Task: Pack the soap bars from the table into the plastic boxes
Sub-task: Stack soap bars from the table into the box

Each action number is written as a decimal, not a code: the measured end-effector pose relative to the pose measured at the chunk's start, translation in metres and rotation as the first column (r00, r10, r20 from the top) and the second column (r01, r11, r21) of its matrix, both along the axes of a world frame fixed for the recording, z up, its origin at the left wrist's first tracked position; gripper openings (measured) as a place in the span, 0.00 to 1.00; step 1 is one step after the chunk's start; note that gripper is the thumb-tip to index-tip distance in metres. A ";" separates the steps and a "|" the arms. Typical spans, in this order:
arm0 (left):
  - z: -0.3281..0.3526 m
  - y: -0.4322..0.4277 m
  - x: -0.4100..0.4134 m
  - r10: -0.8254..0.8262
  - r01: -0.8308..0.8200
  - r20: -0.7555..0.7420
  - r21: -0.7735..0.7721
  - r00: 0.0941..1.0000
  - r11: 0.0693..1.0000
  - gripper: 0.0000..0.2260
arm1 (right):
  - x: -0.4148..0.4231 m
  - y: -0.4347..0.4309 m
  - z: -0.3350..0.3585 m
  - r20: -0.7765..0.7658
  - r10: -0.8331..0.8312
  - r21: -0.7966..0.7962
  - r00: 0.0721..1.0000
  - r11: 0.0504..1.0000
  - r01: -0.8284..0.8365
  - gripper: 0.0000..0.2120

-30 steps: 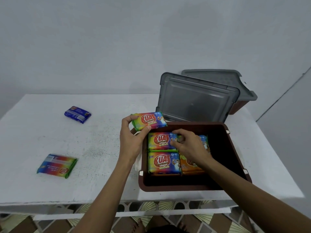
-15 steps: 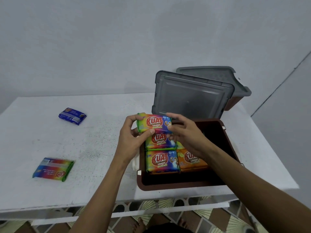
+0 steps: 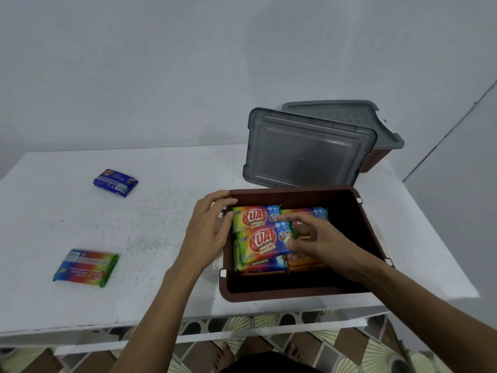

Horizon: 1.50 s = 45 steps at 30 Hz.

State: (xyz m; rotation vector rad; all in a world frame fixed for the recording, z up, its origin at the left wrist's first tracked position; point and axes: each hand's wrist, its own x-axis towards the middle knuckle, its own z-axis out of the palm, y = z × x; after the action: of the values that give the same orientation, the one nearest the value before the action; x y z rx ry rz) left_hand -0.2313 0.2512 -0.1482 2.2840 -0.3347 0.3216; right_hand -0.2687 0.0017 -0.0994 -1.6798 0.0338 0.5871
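Observation:
The open brown plastic box (image 3: 269, 296) stands at the table's front right and holds several wrapped soap bars. A rainbow KUAT bar (image 3: 262, 244) lies on top of the stack at the box's left side, another (image 3: 254, 216) behind it, and orange bars (image 3: 304, 263) to the right. My left hand (image 3: 208, 234) is at the box's left rim, fingers spread, thumb by the top bar's left end. My right hand (image 3: 316, 239) hovers over the box with fingers apart, fingertips at that bar's right end. On the table lie a rainbow bar (image 3: 86, 267) and a blue bar (image 3: 115, 182).
A grey lid (image 3: 306, 154) leans upright behind the open box. A second brown box (image 3: 375, 161) with a grey lid on it stands at the back right corner. The white table (image 3: 148, 219) ends close to me; patterned floor shows below.
The rainbow bar that both hands held above the box's back left corner now lies inside on the stack. Both hands have loosened, and the right hand has come down into the box.

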 end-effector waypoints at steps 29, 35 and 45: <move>-0.004 0.002 -0.009 0.003 -0.003 0.003 0.139 1.000 0.990 0.17 | 0.019 0.028 0.005 0.264 0.450 -0.773 0.853 0.628 -0.092 0.21; -0.005 0.028 -0.020 -0.072 0.074 -0.039 0.074 0.997 0.995 0.17 | 0.057 0.050 0.029 0.377 0.484 -0.802 0.790 0.597 0.017 0.18; -0.027 0.150 -0.032 0.374 -0.332 -0.138 0.258 0.917 0.908 0.14 | 0.133 0.169 0.016 0.511 0.549 -0.721 0.662 0.693 -0.019 0.16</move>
State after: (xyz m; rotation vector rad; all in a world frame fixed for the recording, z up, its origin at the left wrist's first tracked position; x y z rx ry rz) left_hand -0.2634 0.4011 -0.1755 2.5794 0.1541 0.2596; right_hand -0.1356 0.1708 -0.0837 -2.5759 -0.7064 0.1140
